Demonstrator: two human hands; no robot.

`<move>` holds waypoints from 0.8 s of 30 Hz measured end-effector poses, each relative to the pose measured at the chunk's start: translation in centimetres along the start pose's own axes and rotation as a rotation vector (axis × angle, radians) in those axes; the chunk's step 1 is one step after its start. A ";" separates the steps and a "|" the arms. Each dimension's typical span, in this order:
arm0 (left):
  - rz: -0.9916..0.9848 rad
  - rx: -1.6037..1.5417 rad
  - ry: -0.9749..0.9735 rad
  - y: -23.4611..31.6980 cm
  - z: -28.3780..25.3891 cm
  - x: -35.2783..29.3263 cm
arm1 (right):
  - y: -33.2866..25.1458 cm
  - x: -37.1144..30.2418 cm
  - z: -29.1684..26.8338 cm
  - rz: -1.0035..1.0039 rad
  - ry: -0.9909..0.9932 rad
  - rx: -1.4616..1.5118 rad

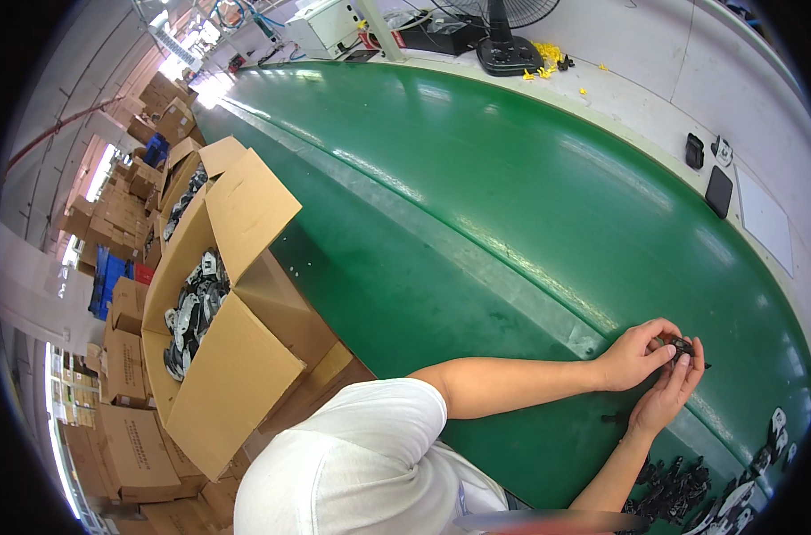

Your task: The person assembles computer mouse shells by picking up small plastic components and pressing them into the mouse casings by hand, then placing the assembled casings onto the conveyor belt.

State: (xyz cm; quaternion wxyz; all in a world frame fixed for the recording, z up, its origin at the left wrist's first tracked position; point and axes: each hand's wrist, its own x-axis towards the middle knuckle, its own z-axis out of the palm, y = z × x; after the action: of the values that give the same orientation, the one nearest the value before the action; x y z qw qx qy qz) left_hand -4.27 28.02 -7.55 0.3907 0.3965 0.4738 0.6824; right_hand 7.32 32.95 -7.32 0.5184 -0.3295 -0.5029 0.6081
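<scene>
Both my hands meet over the green work surface at the right, gripping a small black plastic part (683, 348) between them. The fingertips of my left hand (635, 358) pinch it from the left. From below, my right hand (662, 403) has its fingers closed around the other side. Much of the part is hidden by the fingers, so its exact kind does not show. Near my right forearm lies a heap of small black parts (673, 489), and a single dark piece (614, 417) rests beside my right wrist.
White-and-black parts (735, 506) lie at the lower right corner. An open cardboard box (236, 383) full of similar parts stands at my left, with stacked cartons (136, 450) beyond. Along the far ledge are a black fan (510, 55), yellow bits (548, 55) and a dark phone-like slab (718, 192).
</scene>
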 end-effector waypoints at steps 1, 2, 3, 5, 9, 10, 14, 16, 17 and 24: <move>-0.018 0.000 0.030 0.2 -0.1 0.0 | -0.1 -0.1 0.2 0.025 -0.014 -0.013; -0.011 0.001 0.034 0.1 -0.2 0.0 | -0.2 -0.3 0.3 0.051 -0.029 -0.025; -0.034 -0.116 0.030 -0.3 -0.4 0.2 | 0.1 -0.2 -0.2 0.048 -0.036 -0.024; -0.055 -0.230 0.030 -0.3 -0.6 0.3 | 1.2 0.2 -1.1 0.065 -0.074 -0.018; -0.065 -0.251 -0.007 0.4 -0.4 0.3 | 1.1 0.5 -1.5 0.051 -0.058 0.008; -0.080 -0.341 -0.014 0.4 -0.3 0.4 | 1.6 0.4 -1.7 0.053 -0.060 0.008; -0.106 -0.346 -0.004 -0.4 -0.6 1.0 | 1.4 0.2 -1.1 -0.086 -0.077 -0.120; -0.165 -0.382 -0.008 -0.7 -0.8 1.2 | 0.7 -0.4 0.0 -0.108 -0.051 -0.161; -0.163 -0.381 -0.007 -0.8 -0.9 1.2 | 0.2 -0.6 0.6 -0.104 -0.042 -0.173; -0.145 -0.417 -0.071 -0.1 -0.5 0.7 | 0.4 -0.5 -0.1 -0.059 -0.050 -0.251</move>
State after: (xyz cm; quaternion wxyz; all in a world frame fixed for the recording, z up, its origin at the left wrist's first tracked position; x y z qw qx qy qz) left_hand -4.97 28.51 -7.66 0.5288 0.2958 0.3357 0.7212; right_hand 7.37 32.49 -7.79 0.4780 -0.3615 -0.5975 0.5328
